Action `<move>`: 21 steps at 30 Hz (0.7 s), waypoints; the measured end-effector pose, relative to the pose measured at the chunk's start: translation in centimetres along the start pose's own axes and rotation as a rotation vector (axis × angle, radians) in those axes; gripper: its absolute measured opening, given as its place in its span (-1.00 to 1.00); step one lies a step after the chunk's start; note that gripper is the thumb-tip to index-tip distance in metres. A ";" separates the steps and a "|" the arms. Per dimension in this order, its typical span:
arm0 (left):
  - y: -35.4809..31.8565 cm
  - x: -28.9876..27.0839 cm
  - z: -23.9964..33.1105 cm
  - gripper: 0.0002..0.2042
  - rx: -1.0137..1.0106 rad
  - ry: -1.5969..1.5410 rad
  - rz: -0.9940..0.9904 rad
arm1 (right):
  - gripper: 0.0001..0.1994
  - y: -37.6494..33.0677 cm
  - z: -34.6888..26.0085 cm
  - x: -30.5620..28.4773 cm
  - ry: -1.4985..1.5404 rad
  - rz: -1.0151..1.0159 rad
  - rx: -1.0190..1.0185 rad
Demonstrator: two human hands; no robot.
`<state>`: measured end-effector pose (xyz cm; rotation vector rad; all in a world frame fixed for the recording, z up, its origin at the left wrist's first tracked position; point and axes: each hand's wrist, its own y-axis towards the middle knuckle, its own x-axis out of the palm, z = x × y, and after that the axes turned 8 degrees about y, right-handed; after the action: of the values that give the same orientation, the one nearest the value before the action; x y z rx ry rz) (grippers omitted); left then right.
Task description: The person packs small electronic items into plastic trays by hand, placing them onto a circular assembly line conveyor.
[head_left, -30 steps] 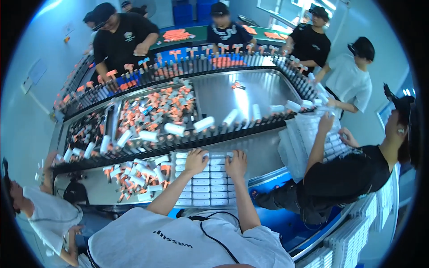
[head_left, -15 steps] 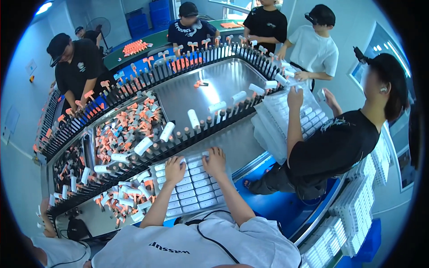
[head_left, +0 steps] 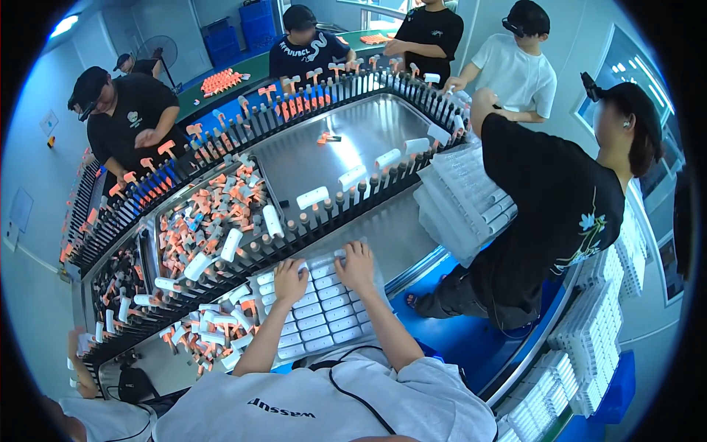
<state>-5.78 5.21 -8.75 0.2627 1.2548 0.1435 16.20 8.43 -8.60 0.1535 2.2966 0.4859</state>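
Person's two bare hands at a tray of white blocks, seen from above. The left hand [head_left: 291, 281] and the right hand [head_left: 356, 267] stand apart, fingers bent over the far edge of a clear plastic tray filled with rows of white, round-cornered oblong blocks [head_left: 322, 310]; whether either hand grips a block cannot be told. The tray lies on the near side of the metal bench [head_left: 383, 227], directly before the person's body. Just left of it is a loose heap of white-and-orange pieces [head_left: 211, 333]. Beyond runs a line of upright black posts [head_left: 339, 202], some topped by white oblong pieces [head_left: 313, 197]. At right, a co-worker in a black shirt [head_left: 556, 184] stands beside stacked translucent plastic trays [head_left: 458, 199].
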 end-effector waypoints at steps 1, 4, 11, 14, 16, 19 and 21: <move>0.0 0.0 0.1 -0.71 -0.002 0.004 0.001 | -0.63 0.0 0.1 0.0 0.004 -0.001 -0.001; -0.1 -0.1 0.0 -0.72 -0.005 0.007 0.002 | -0.63 0.1 -0.2 0.1 0.003 -0.026 0.004; 0.0 0.0 0.5 -0.71 -0.003 0.002 0.001 | -0.61 0.4 0.8 0.1 0.003 -0.021 0.006; 0.0 0.0 0.2 -0.71 -0.004 0.008 0.001 | -0.61 0.4 0.6 0.2 0.028 -0.073 0.032; -0.3 -0.1 0.2 -0.71 -0.005 0.004 0.002 | -0.62 0.2 0.5 0.3 0.029 -0.066 0.025; -0.1 -0.1 0.2 -0.72 -0.007 -0.004 -0.005 | -0.62 0.2 0.5 0.4 0.009 -0.048 0.013; 0.0 0.0 0.3 -0.72 -0.007 -0.010 -0.017 | -0.62 0.1 0.6 0.5 -0.002 -0.041 0.012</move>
<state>-5.47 5.15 -8.61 0.2469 1.2459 0.1318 16.30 8.89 -9.30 0.1126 2.2962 0.4508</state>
